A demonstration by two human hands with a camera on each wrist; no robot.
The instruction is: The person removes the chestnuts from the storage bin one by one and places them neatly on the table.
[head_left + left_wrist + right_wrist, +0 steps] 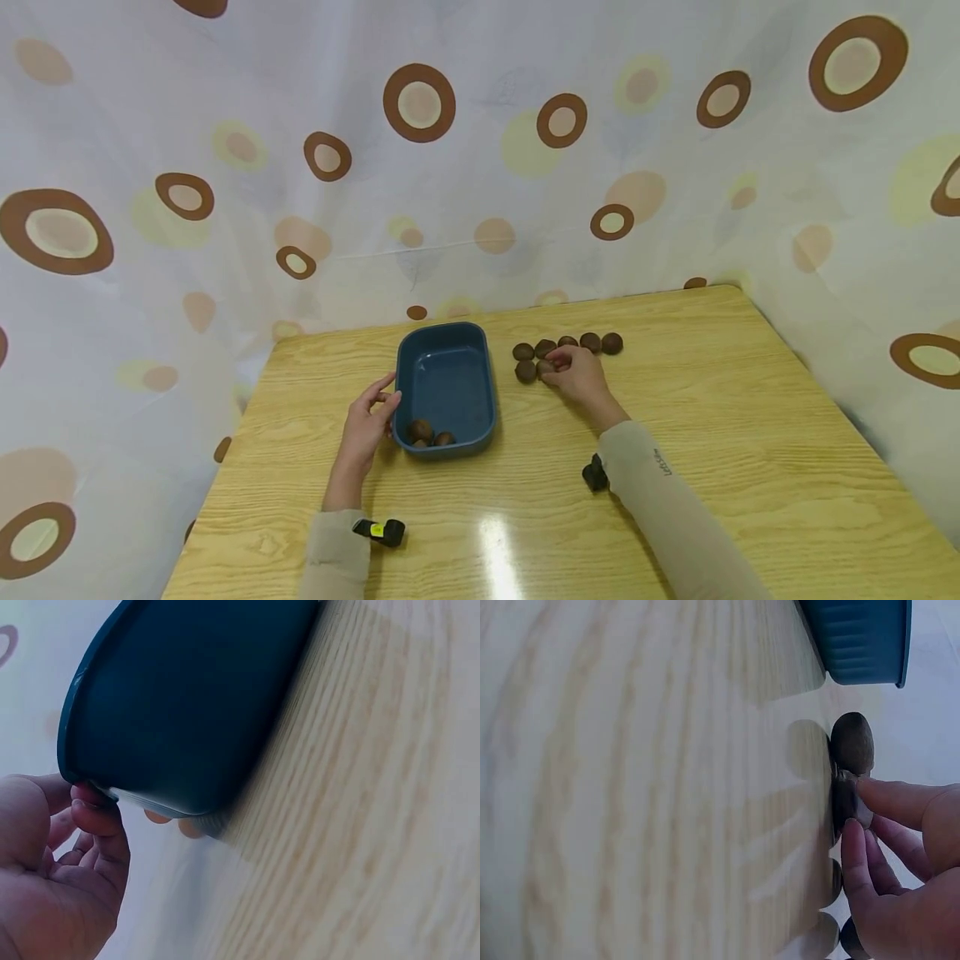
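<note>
A deep blue rectangular dish (450,392) rests on the table, with a few brown chestnuts (421,431) in its near left corner. My left hand (365,427) holds the dish's left rim between thumb and fingers, as the left wrist view of the hand (82,862) also shows. To the right of the dish, several chestnuts (612,343) lie in two rows, the front one shorter. My right hand (581,377) pinches a chestnut (846,799) of the front row between thumb and fingertips. Another chestnut (853,742) sits right beside it. Part of the back row is hidden behind that hand.
The wooden table (720,450) carries the dish and chestnuts. A pale curtain (480,167) with brown rings hangs along the table's back and sides. Dark wrist-worn devices (382,532) sit at both sleeves.
</note>
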